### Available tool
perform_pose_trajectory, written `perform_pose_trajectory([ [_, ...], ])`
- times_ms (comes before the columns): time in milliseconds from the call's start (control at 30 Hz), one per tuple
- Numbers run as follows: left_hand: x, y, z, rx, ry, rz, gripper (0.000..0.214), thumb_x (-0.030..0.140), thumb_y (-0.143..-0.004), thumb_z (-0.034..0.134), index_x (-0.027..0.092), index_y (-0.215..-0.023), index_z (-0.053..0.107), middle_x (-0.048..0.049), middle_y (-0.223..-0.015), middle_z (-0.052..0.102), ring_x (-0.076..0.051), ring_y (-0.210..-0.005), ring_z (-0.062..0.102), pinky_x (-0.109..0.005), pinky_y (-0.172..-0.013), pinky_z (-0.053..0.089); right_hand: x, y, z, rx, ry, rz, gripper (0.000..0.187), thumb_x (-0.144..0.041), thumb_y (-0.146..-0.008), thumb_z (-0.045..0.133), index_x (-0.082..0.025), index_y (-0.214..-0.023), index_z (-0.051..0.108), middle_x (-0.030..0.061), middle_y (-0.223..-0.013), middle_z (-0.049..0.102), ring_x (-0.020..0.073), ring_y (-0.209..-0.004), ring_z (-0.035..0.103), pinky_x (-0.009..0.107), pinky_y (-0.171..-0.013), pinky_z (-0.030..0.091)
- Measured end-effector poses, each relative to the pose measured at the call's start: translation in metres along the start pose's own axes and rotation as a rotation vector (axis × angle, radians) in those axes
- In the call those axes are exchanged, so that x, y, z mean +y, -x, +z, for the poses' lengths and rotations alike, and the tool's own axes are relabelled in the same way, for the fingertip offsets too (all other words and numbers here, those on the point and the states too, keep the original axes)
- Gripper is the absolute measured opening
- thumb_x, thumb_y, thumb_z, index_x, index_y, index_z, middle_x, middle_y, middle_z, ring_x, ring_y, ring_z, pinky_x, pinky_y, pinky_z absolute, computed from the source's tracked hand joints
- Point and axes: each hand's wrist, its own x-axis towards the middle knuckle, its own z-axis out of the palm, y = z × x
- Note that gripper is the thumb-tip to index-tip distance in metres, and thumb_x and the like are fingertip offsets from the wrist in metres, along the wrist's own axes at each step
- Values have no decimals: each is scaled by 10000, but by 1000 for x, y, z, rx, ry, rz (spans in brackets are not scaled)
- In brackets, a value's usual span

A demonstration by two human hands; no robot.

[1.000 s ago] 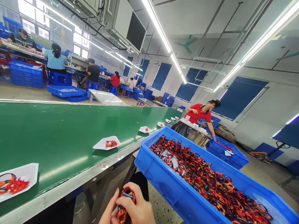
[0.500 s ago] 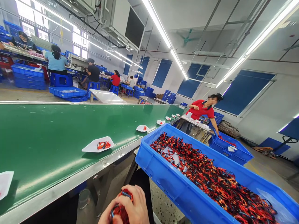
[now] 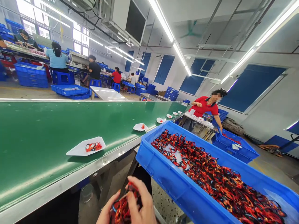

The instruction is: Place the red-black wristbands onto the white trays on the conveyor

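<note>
At the bottom centre, my left hand (image 3: 106, 210) is closed around a clump of small red and black wire loops (image 3: 122, 207). My right hand (image 3: 144, 202) wraps the same clump from the right, its fingers bent over the top. Both palms are hidden. Right of my hands, a large blue crate (image 3: 168, 189) holds a thick layer of similar red and black loops (image 3: 205, 171). Beyond my hands, a white tray (image 3: 77, 148) with a few red loops sits on the green conveyor belt (image 3: 42, 133).
Several more white trays (image 3: 140, 127) form a line along the belt. A metal rail (image 3: 70, 177) edges the belt beside me. At the far right, a co-worker in a red shirt (image 3: 205, 107) reaches into another blue crate (image 3: 243, 149). Other people sit at benches behind the belt.
The trays on the belt have shifted left, and the nearest one has left the view. My right hand's fingers have spread and lifted somewhat around the loops, showing more of the clump.
</note>
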Motion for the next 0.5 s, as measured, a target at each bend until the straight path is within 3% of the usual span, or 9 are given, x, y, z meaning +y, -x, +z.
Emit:
perform_pose_trajectory([
  [100,1,12,15,-53,68,-55,380,331,-760,630,123,-1078,616,-121,-1006,686,-311,-1060,592,-490,-927,441,-15,-9,-10,-48,-508,389,337,-425,-887,462,-215,-1119,588,42,-845,634,150,-726,577,275,-683,466],
  [233,2,20,26,-36,145,-54,332,339,-783,613,100,-1012,626,-118,-942,684,-255,-959,631,-472,-944,432,-19,-21,-16,-37,-1093,662,319,-435,-869,501,-199,-1052,615,6,-753,578,83,-568,471,199,-528,392],
  [333,4,22,28,14,170,-27,305,331,-785,609,94,-976,629,-106,-902,682,-229,-889,643,-471,-932,444,-15,-24,-15,-20,-1210,767,289,-413,-849,543,-213,-1040,627,-3,-758,563,73,-547,440,180,-480,355],
  [500,5,22,29,31,206,14,338,327,-776,620,81,-1007,610,-124,-938,671,-234,-888,639,-478,-924,450,-9,-25,-12,-13,-1247,792,293,-408,-837,561,-224,-1056,624,-10,-753,567,68,-551,447,164,-464,338],
])
